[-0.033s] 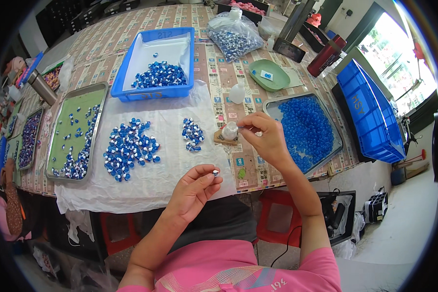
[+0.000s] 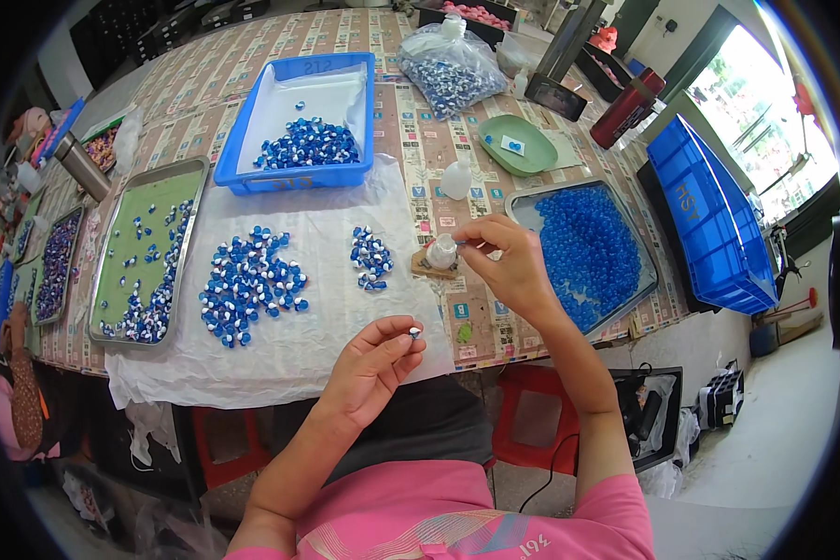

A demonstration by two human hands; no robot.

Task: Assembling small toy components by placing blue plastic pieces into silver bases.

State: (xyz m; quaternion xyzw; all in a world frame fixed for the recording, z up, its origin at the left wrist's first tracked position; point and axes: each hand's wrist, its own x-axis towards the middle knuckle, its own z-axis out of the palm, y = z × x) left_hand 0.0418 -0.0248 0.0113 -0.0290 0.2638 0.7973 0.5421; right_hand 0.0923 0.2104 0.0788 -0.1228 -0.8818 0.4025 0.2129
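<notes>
My left hand (image 2: pixel 371 366) pinches a small blue-and-white bead (image 2: pixel 414 332) between thumb and fingertips, above the front edge of the white cloth (image 2: pixel 327 373). My right hand (image 2: pixel 511 261) is closed in a pinch beside a small white pot (image 2: pixel 441 250); what its fingers hold is too small to make out. The pot stands on a little brown block (image 2: pixel 424 266). On the cloth lie a large pile of blue-and-white beads (image 2: pixel 250 285) and a smaller pile (image 2: pixel 370 257). A metal tray of plain blue beads (image 2: pixel 588 243) lies right of my right hand.
Beyond the cloth stands a blue plastic bin (image 2: pixel 294 179) with more beads. A metal tray with a green base (image 2: pixel 131 238) lies left. Farther back are a white bottle (image 2: pixel 455 179), green dish (image 2: pixel 525 163), bead-filled bag (image 2: pixel 448 75) and red flask (image 2: pixel 628 107). Another person's arm (image 2: pixel 26 392) shows far left.
</notes>
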